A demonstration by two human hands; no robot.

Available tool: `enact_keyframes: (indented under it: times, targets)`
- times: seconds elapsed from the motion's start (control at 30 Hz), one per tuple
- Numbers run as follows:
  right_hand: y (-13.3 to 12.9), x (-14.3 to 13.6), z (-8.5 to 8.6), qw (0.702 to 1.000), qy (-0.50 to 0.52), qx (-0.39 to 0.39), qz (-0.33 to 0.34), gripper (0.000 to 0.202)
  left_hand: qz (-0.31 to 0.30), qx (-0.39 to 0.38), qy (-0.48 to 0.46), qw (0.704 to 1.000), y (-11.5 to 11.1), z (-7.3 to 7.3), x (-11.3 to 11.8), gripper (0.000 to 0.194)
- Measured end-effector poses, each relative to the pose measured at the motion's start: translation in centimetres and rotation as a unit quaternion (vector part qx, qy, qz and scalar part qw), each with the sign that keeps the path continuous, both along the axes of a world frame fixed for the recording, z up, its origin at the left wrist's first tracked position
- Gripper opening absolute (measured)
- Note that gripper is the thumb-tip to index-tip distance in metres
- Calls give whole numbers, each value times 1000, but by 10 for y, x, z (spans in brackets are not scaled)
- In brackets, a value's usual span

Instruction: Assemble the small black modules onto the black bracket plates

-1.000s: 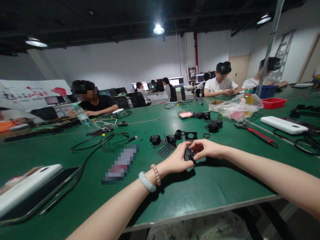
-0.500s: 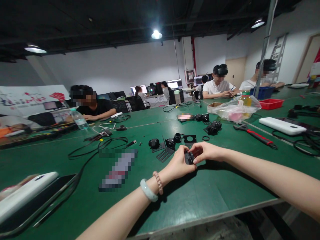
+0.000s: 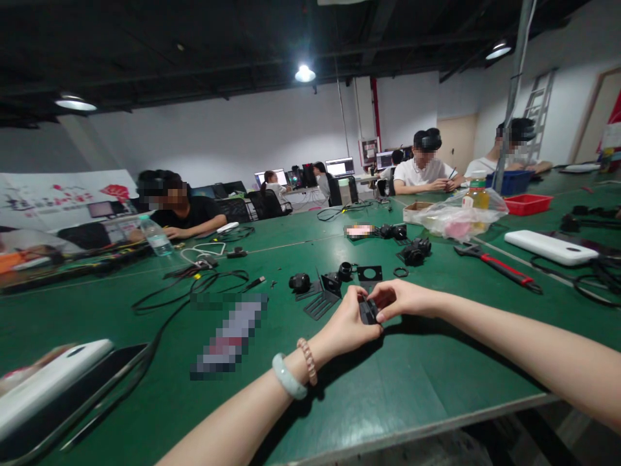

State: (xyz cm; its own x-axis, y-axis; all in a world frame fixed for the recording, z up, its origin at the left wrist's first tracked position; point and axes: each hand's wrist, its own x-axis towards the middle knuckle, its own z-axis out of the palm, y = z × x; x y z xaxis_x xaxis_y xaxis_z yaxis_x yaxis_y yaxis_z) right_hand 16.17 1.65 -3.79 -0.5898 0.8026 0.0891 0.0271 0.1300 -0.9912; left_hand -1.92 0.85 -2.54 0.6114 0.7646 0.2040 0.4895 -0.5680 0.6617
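A small black part (image 3: 369, 312) is held between my two hands, low over the green table (image 3: 412, 375). My left hand (image 3: 350, 325) wraps its fingers round the part from the left. From the right, my right hand (image 3: 400, 300) pinches the same part with thumb and fingers. Just beyond them lie a slotted black bracket (image 3: 320, 304), a black plate with a round hole (image 3: 369, 273) and a black ring (image 3: 401, 272). A round black piece (image 3: 299, 282) rests further left.
A red-handled wrench (image 3: 504, 268) and a white power bank (image 3: 550, 247) lie at the right. Cables (image 3: 208, 282), a bottle (image 3: 155, 235) and a pixelated object (image 3: 230, 336) are at the left. Several people sit beyond, one in black (image 3: 194, 210).
The view has shifted very slightly, so the table items sit a little lower. Both hands keep their hold on the black part.
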Motion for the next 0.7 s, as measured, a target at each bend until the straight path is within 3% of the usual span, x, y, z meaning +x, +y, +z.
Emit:
enact_keyframes:
  times: [0.47, 0.7]
  targets:
    - [-1, 0, 1, 1000, -10, -7, -20, 45, 0, 87, 14, 996, -2, 1, -1, 49]
    - [0, -1, 2, 1000, -12, -1, -17, 44, 3, 91, 17, 996, -3, 1, -2, 48]
